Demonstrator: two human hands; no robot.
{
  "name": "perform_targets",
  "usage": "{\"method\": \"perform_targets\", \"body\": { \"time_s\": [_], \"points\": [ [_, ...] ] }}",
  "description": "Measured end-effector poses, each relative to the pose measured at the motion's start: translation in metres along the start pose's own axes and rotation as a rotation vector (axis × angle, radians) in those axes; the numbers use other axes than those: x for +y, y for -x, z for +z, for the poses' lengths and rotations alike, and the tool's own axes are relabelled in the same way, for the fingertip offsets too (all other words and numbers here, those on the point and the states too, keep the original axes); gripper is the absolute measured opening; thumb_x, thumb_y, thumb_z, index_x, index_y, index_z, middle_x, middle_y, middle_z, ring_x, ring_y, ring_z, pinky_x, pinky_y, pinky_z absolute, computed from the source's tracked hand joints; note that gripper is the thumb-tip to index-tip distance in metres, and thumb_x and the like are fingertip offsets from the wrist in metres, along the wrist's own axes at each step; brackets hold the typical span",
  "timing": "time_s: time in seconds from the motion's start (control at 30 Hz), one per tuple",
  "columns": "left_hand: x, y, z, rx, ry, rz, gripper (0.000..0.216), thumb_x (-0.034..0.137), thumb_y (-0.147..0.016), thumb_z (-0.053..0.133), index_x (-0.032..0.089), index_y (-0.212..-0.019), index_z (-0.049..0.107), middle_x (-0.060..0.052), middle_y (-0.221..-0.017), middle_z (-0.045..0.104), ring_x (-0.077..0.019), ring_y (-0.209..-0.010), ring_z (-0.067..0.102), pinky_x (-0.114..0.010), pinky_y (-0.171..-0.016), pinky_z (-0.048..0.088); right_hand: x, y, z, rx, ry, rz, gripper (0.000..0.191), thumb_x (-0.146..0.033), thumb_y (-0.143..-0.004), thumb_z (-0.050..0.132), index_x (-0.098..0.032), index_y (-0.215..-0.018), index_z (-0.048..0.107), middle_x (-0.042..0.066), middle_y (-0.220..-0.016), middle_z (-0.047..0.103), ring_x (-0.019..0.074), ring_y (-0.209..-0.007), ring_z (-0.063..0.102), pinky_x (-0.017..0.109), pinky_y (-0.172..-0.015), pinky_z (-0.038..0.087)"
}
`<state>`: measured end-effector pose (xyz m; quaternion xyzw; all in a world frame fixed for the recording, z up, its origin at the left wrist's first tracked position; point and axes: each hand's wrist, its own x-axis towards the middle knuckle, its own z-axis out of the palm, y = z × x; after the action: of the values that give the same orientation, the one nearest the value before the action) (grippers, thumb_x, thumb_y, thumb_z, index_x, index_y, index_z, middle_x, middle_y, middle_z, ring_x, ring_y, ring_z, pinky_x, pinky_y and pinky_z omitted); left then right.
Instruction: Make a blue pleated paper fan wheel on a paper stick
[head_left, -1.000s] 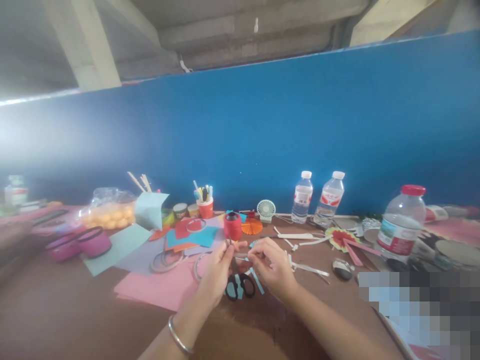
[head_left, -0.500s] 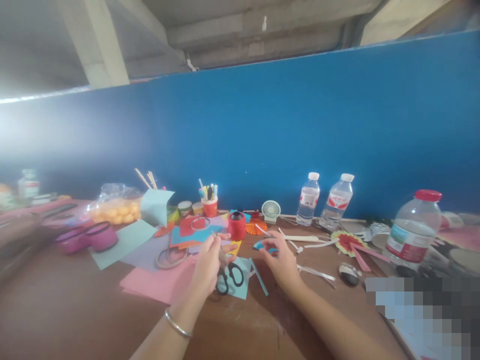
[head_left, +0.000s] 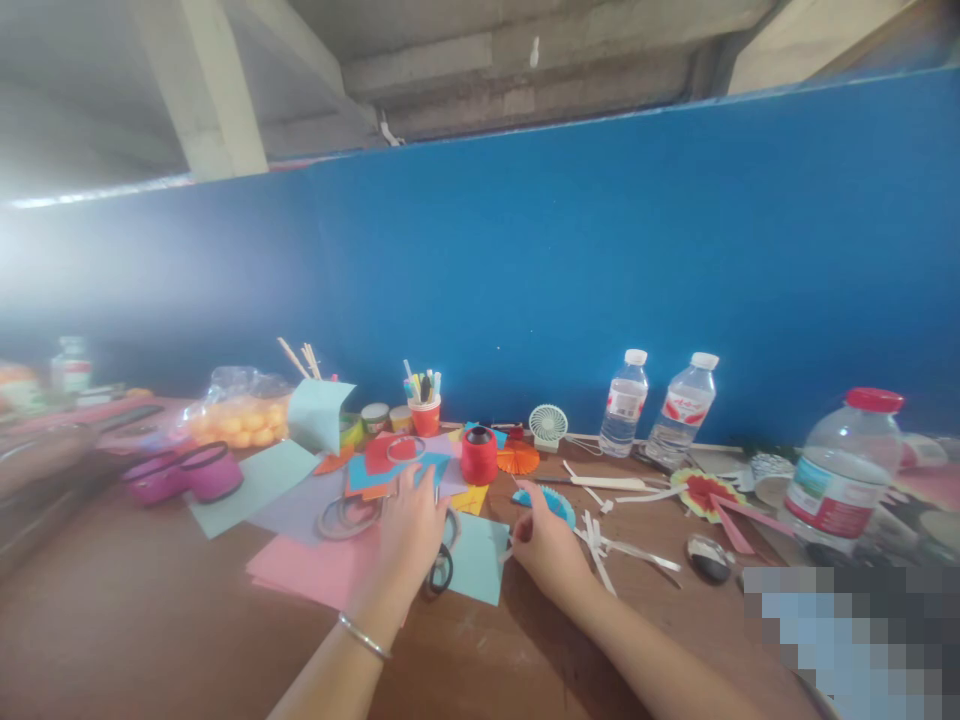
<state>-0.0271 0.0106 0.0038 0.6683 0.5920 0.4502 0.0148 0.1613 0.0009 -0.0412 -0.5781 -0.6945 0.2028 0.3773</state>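
My left hand reaches over the coloured paper with its fingers stretched out and apart. Just beneath it lie scissors; one black handle loop shows, and the hand hides much of the rest. A small light blue sheet sits flat between my hands. At that sheet's right edge, my right hand pinches a thin pale paper strip, of which only a sliver shows. Beyond the right fingers is a pleated blue paper fan. White paper strips are bunched to the right of this hand.
Pink sheets and tape rolls lie on the left. Behind are a red thread spool, a cup of pens and a small fan. Water bottles and a large red-capped bottle stand right.
My left hand has let go of the scissors and lowered over the papers. The right hand has come down to the sheet's edge. The loose blue strip has left its place; another strip shows among the white ones.
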Motion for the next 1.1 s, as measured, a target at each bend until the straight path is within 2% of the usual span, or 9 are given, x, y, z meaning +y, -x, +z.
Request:
{"method": "perform_targets", "body": {
  "time_s": [0.07, 0.2, 0.33, 0.47, 0.6, 0.7, 0.77, 0.83, 1.1],
  "points": [
    [0.01, 0.004, 0.002, -0.043, 0.028, 0.047, 0.021, 0.023, -0.074, 0.052, 0.021, -0.094, 0.06, -0.01, -0.104, 0.056, -0.028, -0.104, 0.048, -0.038, -0.089, 0.033, 0.0, 0.0, 0.001, 0.025, -0.194, 0.025, 0.065, -0.006, -0.064, 0.047, -0.02, -0.126, 0.03, -0.004, -0.065, 0.059, 0.0152, -0.06, 0.057, 0.024, -0.058, 0.041],
    [0.026, 0.017, 0.014, -0.231, 0.334, -0.077, 0.012, 0.026, -0.074, 0.054, 0.025, -0.082, 0.063, -0.004, -0.079, 0.062, -0.0216, -0.073, 0.055, -0.033, -0.074, 0.039, -0.005, 0.0, 0.001, 0.018, -0.491, 0.014, 0.06, -0.011, -0.067, 0.05, -0.023, -0.123, 0.03, -0.006, -0.062, 0.056, 0.0148, -0.055, 0.056, 0.025, -0.055, 0.044],
    [0.031, 0.026, 0.027, -0.301, 0.554, -0.222, 0.018, 0.025, -0.065, 0.063, 0.021, -0.083, 0.064, -0.005, -0.081, 0.064, -0.0208, -0.07, 0.056, -0.032, -0.069, 0.042, -0.012, 0.0, -0.002, 0.023, -0.759, 0.036, 0.06, -0.014, -0.066, 0.056, -0.021, -0.12, 0.029, -0.007, -0.06, 0.055, 0.0139, -0.055, 0.054, 0.024, -0.053, 0.043],
    [0.037, 0.029, 0.031, -0.473, 0.829, -0.331, 0.016, 0.033, -0.072, 0.058, 0.018, -0.077, 0.06, -0.004, -0.076, 0.061, -0.0199, -0.072, 0.059, -0.03, -0.063, 0.047, -0.021, 0.001, -0.006, 0.018, -0.965, 0.124, 0.063, -0.02, -0.065, 0.063, -0.02, -0.117, 0.028, -0.008, -0.059, 0.055, 0.0133, -0.055, 0.054, 0.023, -0.053, 0.042],
    [0.044, 0.03, 0.029, -0.383, 0.965, -0.459, 0.023, 0.038, -0.069, 0.062, 0.016, -0.073, 0.056, -0.002, -0.073, 0.059, -0.0178, -0.072, 0.059, -0.028, -0.061, 0.049, -0.027, 0.006, -0.008, 0.05, -0.984, 0.13, 0.062, -0.024, -0.063, 0.069, -0.021, -0.113, 0.033, -0.005, -0.067, 0.057, 0.0144, -0.062, 0.056, 0.024, -0.055, 0.044],
    [0.046, 0.028, 0.025, -0.283, 1.073, -0.518, 0.026, 0.042, -0.071, 0.06, 0.017, -0.075, 0.052, -0.001, -0.073, 0.058, -0.0158, -0.068, 0.059, -0.028, -0.062, 0.05, -0.025, 0.008, -0.011, 0.152, -0.969, 0.113, 0.041, -0.034, -0.07, 0.063, -0.022, -0.105, 0.044, 0.001, -0.084, 0.057, 0.0137, -0.064, 0.054, 0.023, -0.052, 0.043],
    [0.045, 0.026, 0.022, -0.233, 1.076, -0.52, 0.027, 0.043, -0.072, 0.059, 0.018, -0.078, 0.052, 0.001, -0.07, 0.056, -0.0142, -0.063, 0.058, -0.026, -0.058, 0.048, -0.022, 0.006, -0.014, 0.213, -0.942, 0.114, 0.024, -0.038, -0.076, 0.056, -0.021, -0.092, 0.052, 0.002, -0.082, 0.056, 0.0134, -0.064, 0.052, 0.023, -0.053, 0.042],
    [0.044, 0.023, 0.018, -0.215, 0.996, -0.492, 0.026, 0.041, -0.072, 0.059, 0.017, -0.081, 0.055, 0.002, -0.064, 0.053, -0.0122, -0.057, 0.054, -0.024, -0.055, 0.046, -0.018, 0.004, -0.018, 0.237, -0.923, 0.122, 0.019, -0.039, -0.076, 0.055, -0.02, -0.08, 0.054, 0.001, -0.074, 0.056, 0.0138, -0.064, 0.051, 0.023, -0.056, 0.041],
    [0.043, 0.02, 0.015, -0.269, 0.778, -0.381, 0.024, 0.031, -0.068, 0.063, 0.018, -0.087, 0.059, 0.001, -0.068, 0.061, -0.0117, -0.054, 0.055, -0.021, -0.051, 0.041, -0.015, -0.001, -0.032, -0.028, -1.052, 0.003, 0.016, -0.032, -0.073, 0.056, -0.019, -0.066, 0.05, 0.0, -0.072, 0.052, 0.0127, -0.061, 0.046, 0.023, -0.057, 0.039]
  ]
}}
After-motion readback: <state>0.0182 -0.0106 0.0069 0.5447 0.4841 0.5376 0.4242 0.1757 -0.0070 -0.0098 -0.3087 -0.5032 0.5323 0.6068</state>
